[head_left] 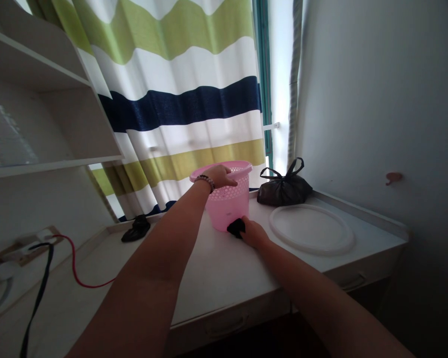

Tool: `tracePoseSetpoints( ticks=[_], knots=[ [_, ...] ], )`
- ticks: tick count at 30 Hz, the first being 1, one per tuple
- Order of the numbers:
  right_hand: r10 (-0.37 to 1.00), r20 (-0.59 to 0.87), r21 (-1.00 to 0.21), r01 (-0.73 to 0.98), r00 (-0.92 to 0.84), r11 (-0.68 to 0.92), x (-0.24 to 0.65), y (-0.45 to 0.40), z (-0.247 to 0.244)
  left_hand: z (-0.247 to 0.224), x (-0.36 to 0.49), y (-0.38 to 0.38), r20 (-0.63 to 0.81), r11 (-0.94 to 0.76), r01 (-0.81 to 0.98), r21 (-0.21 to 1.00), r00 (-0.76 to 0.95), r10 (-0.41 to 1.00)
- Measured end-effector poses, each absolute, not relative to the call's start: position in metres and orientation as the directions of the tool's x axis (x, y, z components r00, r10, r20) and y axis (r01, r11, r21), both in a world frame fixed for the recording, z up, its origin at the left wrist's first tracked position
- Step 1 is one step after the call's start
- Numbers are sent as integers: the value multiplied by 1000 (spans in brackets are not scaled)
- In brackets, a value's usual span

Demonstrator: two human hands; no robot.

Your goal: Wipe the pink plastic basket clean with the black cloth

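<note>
A pink plastic wastebasket (229, 206) with a perforated upper wall stands on the white desk. My left hand (219, 176), with a beaded bracelet at its wrist, is on the basket's rim. Its fingers reach over the near edge, and the thumb points right. Low at the basket's front right, my right hand (254, 232) is closed on a small black wad (236, 227), which lies against the basket's lower wall. Whether the wad is cloth or a folded plastic bag, I cannot tell.
Right of the basket, a tied black plastic bag (284, 190) rests behind a round white ring-edged lid (311, 228). A black crumpled item (136, 228) lies at the back left. Cables run from a power strip (18, 251). A shelf (52, 119) overhangs the left; a striped curtain (186, 109) hangs behind.
</note>
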State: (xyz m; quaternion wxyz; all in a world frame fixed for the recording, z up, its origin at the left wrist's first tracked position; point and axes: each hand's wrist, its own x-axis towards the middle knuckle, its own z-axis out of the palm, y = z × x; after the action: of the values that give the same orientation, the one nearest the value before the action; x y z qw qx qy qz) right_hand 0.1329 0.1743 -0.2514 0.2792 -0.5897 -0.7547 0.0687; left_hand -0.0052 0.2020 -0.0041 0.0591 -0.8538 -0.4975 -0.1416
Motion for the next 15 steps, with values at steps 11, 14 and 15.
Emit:
tracePoseSetpoints(
  ticks=[11,14,15],
  knots=[
    [927,344,-434,850,-151,300,134,175,-252,-3,-4,209,242,-470,879,75,442,864],
    [925,349,-427,853,-152,301,134,175,-251,-4,-4,210,227,-468,880,81,441,868],
    [926,347,-425,854,-152,299,134,175,-251,-4,-4,210,222,-466,881,82,440,870]
  ],
)
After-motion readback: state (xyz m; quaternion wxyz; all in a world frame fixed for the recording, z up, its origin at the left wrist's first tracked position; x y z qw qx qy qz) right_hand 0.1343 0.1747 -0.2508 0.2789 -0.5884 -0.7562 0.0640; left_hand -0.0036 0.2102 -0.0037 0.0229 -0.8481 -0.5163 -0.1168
